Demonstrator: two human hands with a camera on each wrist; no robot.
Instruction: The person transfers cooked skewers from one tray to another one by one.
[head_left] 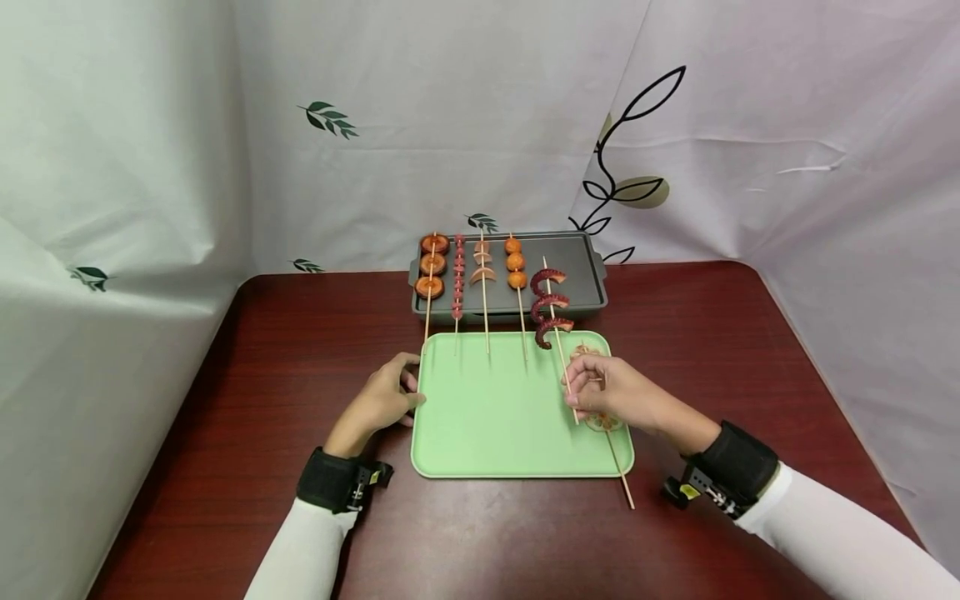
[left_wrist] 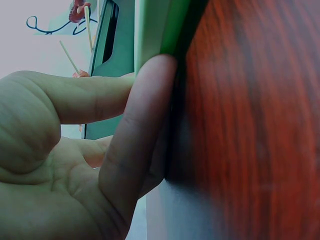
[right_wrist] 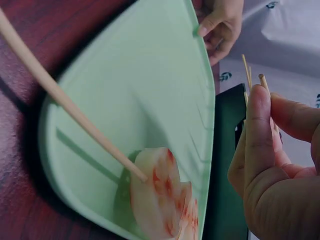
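Octopus skewer point(head_left: 550, 301) in the right hand point(head_left: 618, 392): thumb and fingers pinch its stick near the lower end. It slants over the right part of the green tray point(head_left: 480, 425), with its purple pieces up by the front right of the dark grill point(head_left: 566, 258); in the head view they overlap the grill's front edge and the tray's far edge (whether they touch either, I cannot tell).

Beneath the right hand a lotus skewer point(head_left: 603, 422) lies along the tray's right side, its stick running out past the near rim. The hand covers part of it in the head view, but the right wrist view shows its pale, red-marked slices plainly.

The left hand point(head_left: 386, 392) is at the tray's left side, thumb touching the rim, the other fingers bent beside it. Whether they pinch the rim or only press against it, I cannot tell.

Four more skewers lie on the grill, sticks pointing toward the person and reaching over the tray's far edge. From left to right they carry brown rounds point(head_left: 431, 264), small red pieces point(head_left: 458, 279), pale pink pieces point(head_left: 483, 273) and orange balls point(head_left: 515, 262). Tray and grill stand on a reddish-brown table point(head_left: 712, 333), before a leaf-printed white cloth point(head_left: 450, 100).
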